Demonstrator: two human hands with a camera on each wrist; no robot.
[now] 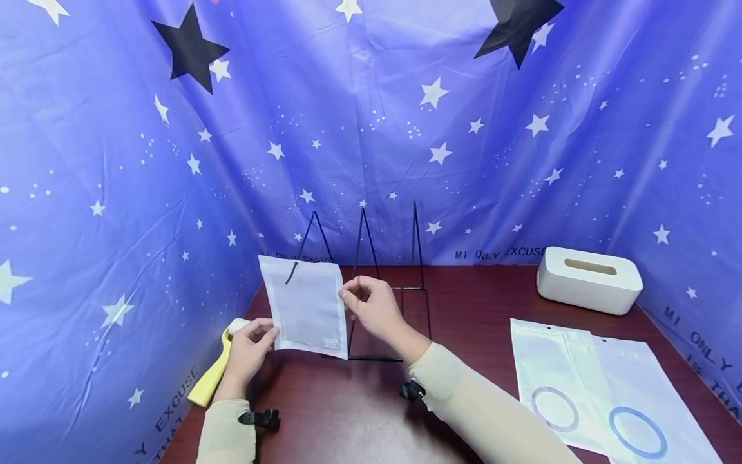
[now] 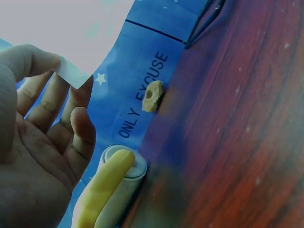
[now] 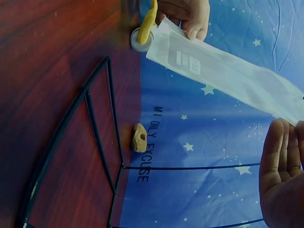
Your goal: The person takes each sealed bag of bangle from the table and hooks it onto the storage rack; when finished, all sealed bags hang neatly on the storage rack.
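Small frosted white pouch (image 1: 307,306) is upright, slightly tilted, at the left end of the black wire rack (image 1: 377,359), with a black hook (image 1: 292,273) crossing its face near the top edge. Left hand (image 1: 246,351) pinches the pouch's lower left edge between thumb and index finger, other fingers loosely bent. Right hand (image 1: 373,309) pinches the opposite edge, higher up, thumb against fingertips. Small printed label (image 1: 331,343) at the pouch's lower right corner, text unreadable. Yellow-handled roller (image 1: 214,374) lies just beside the left hand, by the star-print curtain (image 1: 371,96). Both wrist views also show a tan stone-like piece (image 2: 152,96) where the dark red table (image 1: 324,412) meets the curtain. Well to the right, two larger white pouches lie flat and overlapping: one with a lavender ring (image 1: 534,405), one with a blue ring (image 1: 629,410); can't tell if the rings are inside or printed. White tissue box (image 1: 585,287) sits behind them. Cream sleeves (image 1: 487,399) on both arms, black strap (image 1: 263,419) at the left cuff.
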